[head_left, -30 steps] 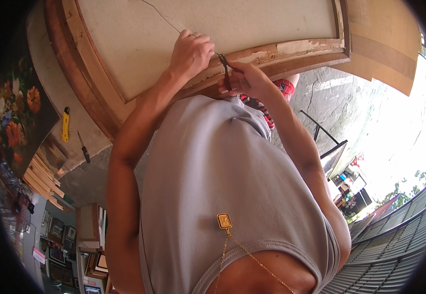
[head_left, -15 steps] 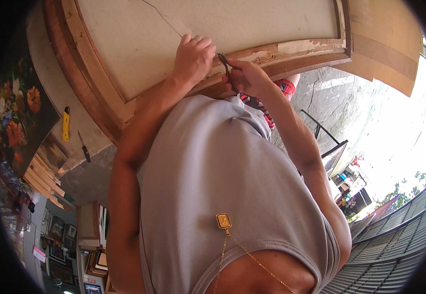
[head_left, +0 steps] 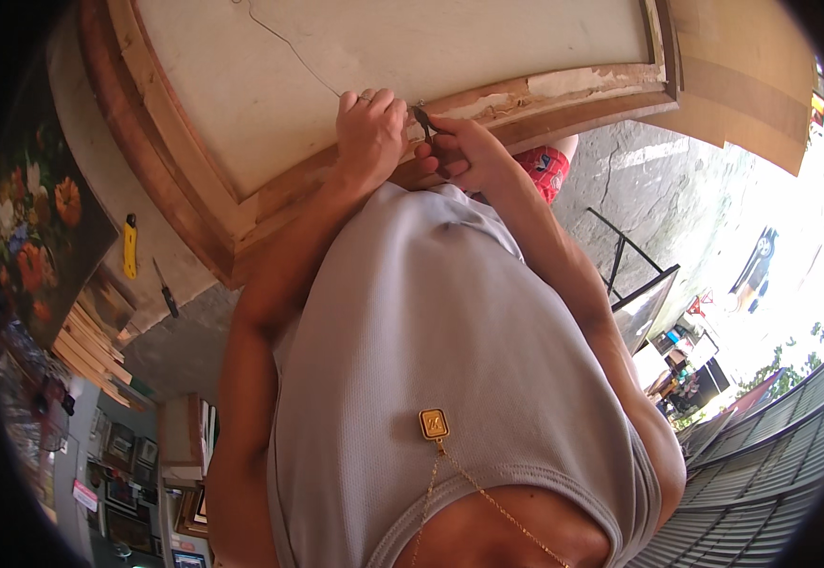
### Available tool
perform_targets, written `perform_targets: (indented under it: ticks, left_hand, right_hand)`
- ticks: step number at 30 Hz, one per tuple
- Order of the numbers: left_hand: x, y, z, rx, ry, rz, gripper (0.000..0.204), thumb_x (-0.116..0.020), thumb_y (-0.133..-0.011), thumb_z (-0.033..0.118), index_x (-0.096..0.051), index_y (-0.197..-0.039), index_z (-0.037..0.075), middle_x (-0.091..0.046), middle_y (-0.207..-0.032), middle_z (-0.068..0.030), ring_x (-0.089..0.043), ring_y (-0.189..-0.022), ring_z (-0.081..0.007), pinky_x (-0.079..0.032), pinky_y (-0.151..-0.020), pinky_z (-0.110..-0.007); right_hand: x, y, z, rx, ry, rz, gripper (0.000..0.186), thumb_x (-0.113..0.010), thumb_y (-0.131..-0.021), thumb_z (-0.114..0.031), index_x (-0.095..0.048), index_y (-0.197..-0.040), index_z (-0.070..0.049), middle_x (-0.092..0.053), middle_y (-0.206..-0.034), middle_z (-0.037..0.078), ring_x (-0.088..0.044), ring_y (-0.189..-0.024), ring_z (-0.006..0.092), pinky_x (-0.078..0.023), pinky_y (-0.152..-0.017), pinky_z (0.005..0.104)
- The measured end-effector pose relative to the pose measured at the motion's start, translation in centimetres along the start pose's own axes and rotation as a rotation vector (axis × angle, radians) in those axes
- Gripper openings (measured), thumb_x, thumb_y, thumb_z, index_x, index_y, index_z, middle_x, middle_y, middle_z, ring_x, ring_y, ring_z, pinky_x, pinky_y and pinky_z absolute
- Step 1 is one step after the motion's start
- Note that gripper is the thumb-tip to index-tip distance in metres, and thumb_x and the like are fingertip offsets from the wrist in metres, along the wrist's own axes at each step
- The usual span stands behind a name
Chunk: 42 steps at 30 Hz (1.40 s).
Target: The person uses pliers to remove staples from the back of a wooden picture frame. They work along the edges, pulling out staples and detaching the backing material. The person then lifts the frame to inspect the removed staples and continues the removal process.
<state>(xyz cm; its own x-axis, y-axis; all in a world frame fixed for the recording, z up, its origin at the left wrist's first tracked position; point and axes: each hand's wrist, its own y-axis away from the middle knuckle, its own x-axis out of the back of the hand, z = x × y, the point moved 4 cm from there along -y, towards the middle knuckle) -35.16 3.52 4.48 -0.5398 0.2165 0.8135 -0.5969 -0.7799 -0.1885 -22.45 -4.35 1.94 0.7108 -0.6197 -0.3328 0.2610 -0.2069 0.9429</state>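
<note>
Head view: right hand (head_left: 464, 151) holds pliers (head_left: 423, 120) pointing up-left toward wire (head_left: 289, 47).

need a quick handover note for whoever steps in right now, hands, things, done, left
Left hand: fist closed on the thin metal wire at the lower rail of the large wooden picture frame.
Right hand: grip closed on small dark pliers, tips at the wire beside the left fist.
Done: wire runs across the pale frame backing.
Left: the wire end at the rail looks unfinished.
Yellow utility knife lies on the table.

A yellow utility knife (head_left: 130, 245) and a dark screwdriver (head_left: 166, 290) lie beside a flower painting (head_left: 28, 227).
</note>
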Motion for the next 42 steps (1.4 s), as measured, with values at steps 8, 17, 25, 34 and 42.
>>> perform_targets:
  ticks: [8,17,25,34,42]
  left_hand:
    - [-0.1,-0.9,-2.0,-0.074,0.017,0.000,0.009,-0.068,-0.074,0.015,-0.060,-0.069,0.013,-0.055,-0.070,-0.0004,-0.056,-0.073,-0.0192,-0.035,-0.070,-0.035]
    - [0.5,-1.7,-1.9,-0.167,0.028,-0.017,0.010,-0.067,-0.075,0.016,-0.060,-0.069,0.012,-0.054,-0.071,-0.0012,-0.055,-0.073,-0.0199,-0.035,-0.071,-0.035]
    - [0.2,-1.1,-1.1,-0.092,-0.023,-0.037,0.007,-0.065,-0.077,0.016,-0.060,-0.074,0.012,-0.055,-0.074,-0.0021,-0.055,-0.074,-0.0209,-0.035,-0.070,-0.036]
    - [0.3,-0.6,-0.2,0.028,0.072,0.056,0.008,-0.061,-0.078,0.011,-0.057,-0.071,0.010,-0.054,-0.073,-0.0043,-0.055,-0.073,-0.0229,-0.035,-0.069,-0.037]
    - [0.3,0.4,0.8,0.147,0.008,-0.036,0.011,-0.059,-0.083,0.015,-0.066,-0.085,0.007,-0.060,-0.076,-0.0063,-0.058,-0.072,-0.0250,-0.036,-0.071,-0.038]
  right_hand:
    - [0.2,0.4,-0.7,0.023,0.282,-0.010,0.041,-0.047,-0.095,-0.035,-0.056,-0.098,0.005,-0.064,-0.087,0.021,-0.066,-0.075,0.0334,-0.051,-0.052,0.0338]
    - [-0.1,-0.4,-0.9,0.016,0.329,-0.043,0.052,-0.045,-0.094,-0.043,-0.055,-0.105,0.006,-0.064,-0.095,0.019,-0.065,-0.082,0.0318,-0.053,-0.070,0.0388]
    - [-0.6,-0.8,-0.4,0.065,0.224,0.075,0.037,-0.046,-0.095,-0.038,-0.054,-0.090,-0.003,-0.060,-0.076,0.013,-0.057,-0.061,0.0226,-0.033,-0.038,0.0243]
    - [-2.3,-0.6,0.5,0.135,-0.025,0.081,0.032,-0.045,-0.096,-0.035,-0.052,-0.087,-0.004,-0.056,-0.077,0.013,-0.055,-0.058,0.0237,-0.029,-0.036,0.0261]
    - [-2.7,-1.2,1.6,0.232,-0.104,0.149,0.024,-0.050,-0.095,-0.031,-0.052,-0.080,-0.012,-0.045,-0.066,0.001,-0.041,-0.051,0.0131,-0.026,-0.037,0.0283]
